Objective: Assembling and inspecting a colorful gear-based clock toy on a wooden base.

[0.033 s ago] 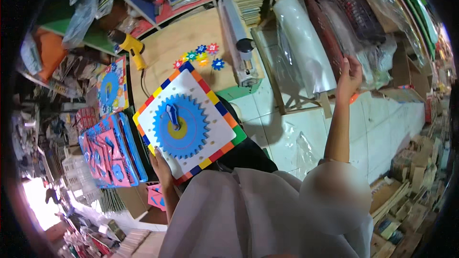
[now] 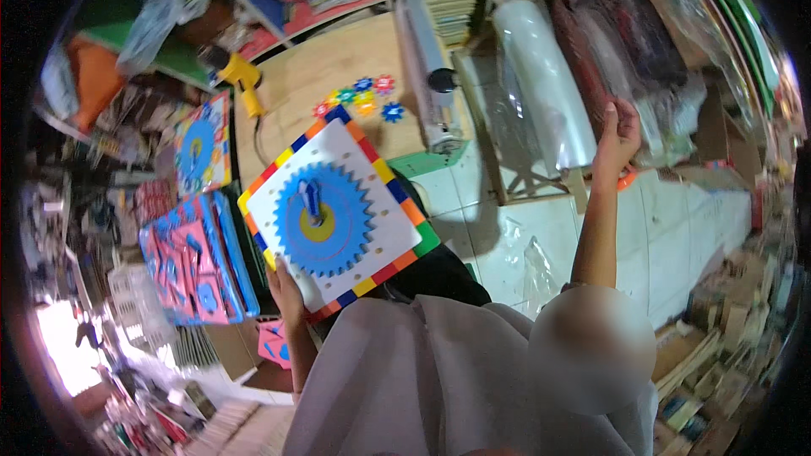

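Note:
My left hand [image 2: 287,294] grips the lower left edge of a square white gear board [image 2: 342,152] with a multicoloured border. A large blue toothed gear [image 2: 348,236] with a yellow centre is mounted on it, and a blue pointer-like piece [image 2: 311,199] stands at its middle. The board rests tilted over my lap. Out to the right, my right hand [image 2: 621,142] has its fingers curled at the edge of a clear plastic bag [image 2: 650,139] among stacked wrapped packs. Its fingertips are partly hidden.
Small coloured gears [image 2: 365,103], a yellow heat gun [image 2: 241,76] and a long grey sealer-like device [image 2: 427,76] lie on the wooden table [image 2: 312,59]. A clear plastic roll [image 2: 549,84] stands right of it. Pink and blue puzzle-like packs [image 2: 198,262] are at left.
The view has shifted slightly, so the table and shelves sit a little further right and lower. Both hands stay where they were, the left still on the board.

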`<state>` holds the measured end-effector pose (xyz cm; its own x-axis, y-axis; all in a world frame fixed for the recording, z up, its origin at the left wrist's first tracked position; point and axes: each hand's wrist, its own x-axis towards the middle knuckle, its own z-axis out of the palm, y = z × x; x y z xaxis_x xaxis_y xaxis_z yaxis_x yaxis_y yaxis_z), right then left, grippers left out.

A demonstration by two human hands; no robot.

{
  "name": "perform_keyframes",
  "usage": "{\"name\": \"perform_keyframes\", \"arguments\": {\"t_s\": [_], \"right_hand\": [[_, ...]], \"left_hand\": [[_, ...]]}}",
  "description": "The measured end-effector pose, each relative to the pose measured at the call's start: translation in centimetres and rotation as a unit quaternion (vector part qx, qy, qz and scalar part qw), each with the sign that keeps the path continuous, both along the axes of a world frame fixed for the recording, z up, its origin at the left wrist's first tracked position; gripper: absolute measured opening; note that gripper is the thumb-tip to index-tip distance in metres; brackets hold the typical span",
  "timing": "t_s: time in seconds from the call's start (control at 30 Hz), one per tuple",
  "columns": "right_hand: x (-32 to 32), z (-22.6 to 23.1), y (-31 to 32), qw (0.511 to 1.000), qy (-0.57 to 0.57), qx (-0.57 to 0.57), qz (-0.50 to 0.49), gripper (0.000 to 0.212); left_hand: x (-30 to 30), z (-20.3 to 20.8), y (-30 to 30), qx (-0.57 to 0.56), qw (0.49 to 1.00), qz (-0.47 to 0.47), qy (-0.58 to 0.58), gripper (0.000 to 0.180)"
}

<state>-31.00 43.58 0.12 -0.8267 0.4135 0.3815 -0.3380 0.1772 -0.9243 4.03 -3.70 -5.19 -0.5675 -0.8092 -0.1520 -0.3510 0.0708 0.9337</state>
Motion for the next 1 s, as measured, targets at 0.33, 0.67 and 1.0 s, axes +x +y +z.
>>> {"name": "perform_keyframes", "arguments": {"t_s": [0.33,0.67,1.0], "right_hand": [[0.4,9.4,-14.2,0.983,0.118,0.012,0.139,0.015],[-8.1,17.4,-32.8,0.932,0.127,0.098,0.324,0.025],[-29.1,22.6,-51.5,0.884,0.192,0.4,0.144,0.105]], "left_hand": [[-0.2,-0.5,0.6,0.071,0.996,0.02,0.045,0.033],[0.5,-0.8,0.6,0.101,0.991,0.024,0.087,0.037],[1.5,-1.4,0.7,0.089,0.988,0.056,0.114,0.038]]}}
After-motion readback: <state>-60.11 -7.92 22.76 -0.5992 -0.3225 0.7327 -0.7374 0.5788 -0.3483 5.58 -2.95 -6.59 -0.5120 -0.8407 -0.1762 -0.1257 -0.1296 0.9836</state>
